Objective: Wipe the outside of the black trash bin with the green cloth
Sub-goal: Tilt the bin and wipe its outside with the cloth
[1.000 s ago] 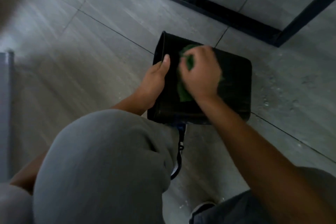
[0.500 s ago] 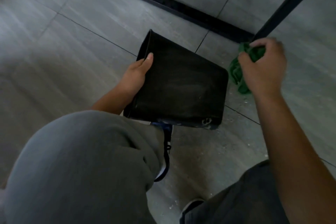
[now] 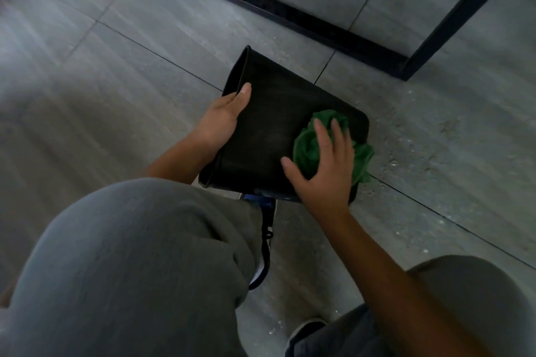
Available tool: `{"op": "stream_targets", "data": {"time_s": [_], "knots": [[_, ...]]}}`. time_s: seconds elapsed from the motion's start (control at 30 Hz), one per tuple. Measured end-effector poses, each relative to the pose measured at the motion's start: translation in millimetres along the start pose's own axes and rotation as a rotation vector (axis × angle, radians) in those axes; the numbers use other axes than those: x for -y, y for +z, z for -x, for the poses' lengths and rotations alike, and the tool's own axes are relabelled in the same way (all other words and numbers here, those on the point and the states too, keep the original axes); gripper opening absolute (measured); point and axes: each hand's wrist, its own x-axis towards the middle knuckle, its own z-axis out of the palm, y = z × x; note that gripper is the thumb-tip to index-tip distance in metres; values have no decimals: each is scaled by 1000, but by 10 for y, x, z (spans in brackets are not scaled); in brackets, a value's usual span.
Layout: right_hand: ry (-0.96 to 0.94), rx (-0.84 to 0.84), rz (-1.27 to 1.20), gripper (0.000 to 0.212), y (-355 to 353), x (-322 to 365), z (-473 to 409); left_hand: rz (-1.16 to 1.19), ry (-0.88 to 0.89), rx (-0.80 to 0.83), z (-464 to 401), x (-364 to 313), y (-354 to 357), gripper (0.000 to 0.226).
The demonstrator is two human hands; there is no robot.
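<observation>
Black bin [image 3: 269, 130]: plastic, lies on its side on the grey tile floor [image 3: 130, 46], just in front of your knees, open rim twd your left.
Left hand [image 3: 222, 122]: you grip the rim end, thumb on top of the wall, other fingers hidden.
Right hand [image 3: 324, 166]: fingers spread & straight, pressing down flat.
Green cloth [image 3: 309, 148]: bunched under your R palm, on the bin's upper side nr its base end.
Frame [image 3: 290, 13]: black metal bars on floor beyond the bin.

Head camera, steep downward, close over floor [image 3: 116, 66]
</observation>
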Motion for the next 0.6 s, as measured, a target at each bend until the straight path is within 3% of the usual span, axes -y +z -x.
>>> {"op": "stream_targets", "data": {"time_s": [0.13, 0.23, 0.27, 0.37, 0.4, 0.53, 0.6], "knots": [[-216, -117, -98, 61, 184, 263, -249, -58, 7, 14, -3, -12, 13, 53], [-480, -57, 1, 56, 265, 347, -526, -114, 60, 17, -12, -2, 29, 55], [-437, -72, -1, 56, 236, 274, -646, -136, 59, 11, -12, 9, 27, 55], [29, -244, -115, 49, 105, 79, -914, -149, -3, -13, -22, 12, -4, 54], [87, -248, -140, 47, 122, 114, -883, -150, -18, -10, -33, 2, -5, 54], [-280, -6, -111, 47, 309, 446, -356, -101, 38, -12, -34, -8, 6, 53], [-300, -35, -87, 48, 276, 408, -599, -85, 27, -8, -19, 35, -18, 51]]}}
